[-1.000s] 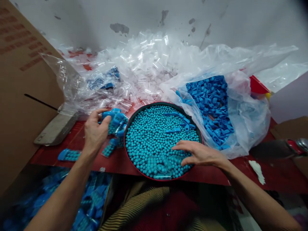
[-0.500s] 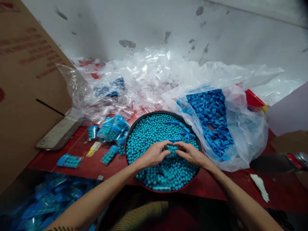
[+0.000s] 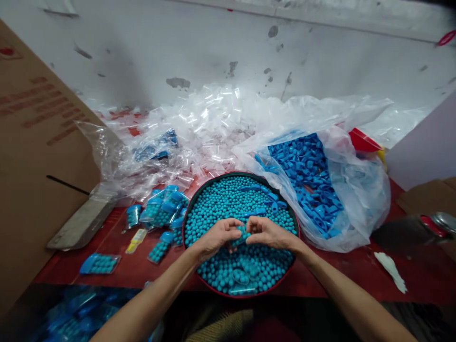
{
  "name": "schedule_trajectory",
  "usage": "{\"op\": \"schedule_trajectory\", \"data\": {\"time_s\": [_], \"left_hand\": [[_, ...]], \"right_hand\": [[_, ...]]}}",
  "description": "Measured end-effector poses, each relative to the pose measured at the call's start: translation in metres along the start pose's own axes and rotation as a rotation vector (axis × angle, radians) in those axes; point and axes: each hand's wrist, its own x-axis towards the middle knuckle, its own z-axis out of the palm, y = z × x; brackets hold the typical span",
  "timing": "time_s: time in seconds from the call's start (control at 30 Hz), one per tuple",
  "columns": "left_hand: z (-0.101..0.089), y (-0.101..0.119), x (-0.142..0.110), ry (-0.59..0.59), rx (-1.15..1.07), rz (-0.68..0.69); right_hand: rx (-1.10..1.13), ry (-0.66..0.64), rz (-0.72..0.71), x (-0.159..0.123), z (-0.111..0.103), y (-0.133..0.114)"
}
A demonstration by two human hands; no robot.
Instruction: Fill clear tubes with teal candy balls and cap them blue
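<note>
- Left hand (image 3: 215, 236) and right hand (image 3: 266, 232) pinch one small clear bead-filled tube (image 3: 239, 234) together.
- Tube sits just above the round red-rimmed tray of turquoise beads (image 3: 188, 213).
- Tray on red counter (image 3: 356, 266), filled tubes (image 3: 162, 209) left.

My left hand (image 3: 216, 236) and right hand (image 3: 268, 233) are bare, with no gloves, rings or watch. Both forearms are uncovered to the frame's edge. Below them, my clothing shows a mustard-and-dark fine-striped fabric (image 3: 221, 327) beside a dark red patch.
</note>
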Motion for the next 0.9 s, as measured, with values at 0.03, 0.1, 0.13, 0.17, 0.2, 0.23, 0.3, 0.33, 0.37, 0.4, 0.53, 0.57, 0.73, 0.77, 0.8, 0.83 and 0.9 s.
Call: {"op": "schedule_trajectory", "data": {"time_s": [0.03, 0.1, 0.13, 0.17, 0.2, 0.23, 0.3, 0.33, 0.37, 0.4, 0.53, 0.57, 0.73, 0.77, 0.8, 0.83, 0.9], "left_hand": [[-0.001, -0.001, -0.001, 0.012, 0.058, -0.014], [-0.003, -0.001, -0.002, 0.047, 0.158, -0.033], [-0.003, -0.001, -0.003, 0.067, 0.185, -0.039], [-0.003, -0.001, -0.004, 0.087, 0.189, -0.044], [-0.003, -0.001, -0.005, 0.107, 0.173, -0.044], [-0.003, 0.000, -0.005, 0.122, 0.142, -0.039], [-0.003, 0.001, -0.005, 0.143, 0.068, -0.016], [-0.003, 0.002, -0.005, 0.152, 0.038, -0.002], [-0.003, 0.002, -0.004, 0.166, 0.017, 0.010], [-0.003, 0.002, -0.004, 0.179, 0.002, 0.018], [-0.006, -0.002, -0.004, 0.157, -0.084, 0.010], [-0.007, -0.004, -0.004, 0.140, -0.123, 0.016], [-0.010, -0.004, -0.004, 0.097, -0.283, 0.086], [-0.010, -0.003, -0.004, 0.100, -0.295, 0.090], [-0.010, -0.002, -0.004, 0.113, -0.303, 0.096], [-0.009, -0.001, -0.004, 0.132, -0.310, 0.104], [-0.009, 0.001, -0.003, 0.187, -0.325, 0.120]], "right_hand": [[-0.116, -0.011, 0.003, -0.003, 0.002, -0.001], [-0.410, -0.043, 0.014, -0.011, 0.002, -0.003], [-0.559, -0.068, 0.024, -0.016, 0.001, -0.005], [-0.694, -0.084, 0.034, -0.020, -0.003, -0.007], [-0.809, -0.082, 0.046, -0.024, -0.007, -0.009], [-0.901, -0.049, 0.061, -0.026, -0.013, -0.012], [-1.035, 0.085, 0.086, -0.024, -0.026, -0.017], [-1.087, 0.156, 0.098, -0.020, -0.032, -0.018], [-1.130, 0.207, 0.114, -0.014, -0.037, -0.017], [-1.167, 0.229, 0.135, -0.008, -0.041, -0.015], [-1.203, 0.189, 0.163, 0.020, -0.042, 0.006], [-1.168, 0.190, 0.121, 0.026, -0.040, 0.012], [-0.897, 0.226, -0.180, 0.039, -0.041, 0.034], [-0.856, 0.274, -0.203, 0.039, -0.044, 0.033], [-0.819, 0.354, -0.205, 0.039, -0.047, 0.031], [-0.786, 0.445, -0.180, 0.038, -0.049, 0.027], [-0.759, 0.568, -0.049, 0.035, -0.051, 0.016]]}}
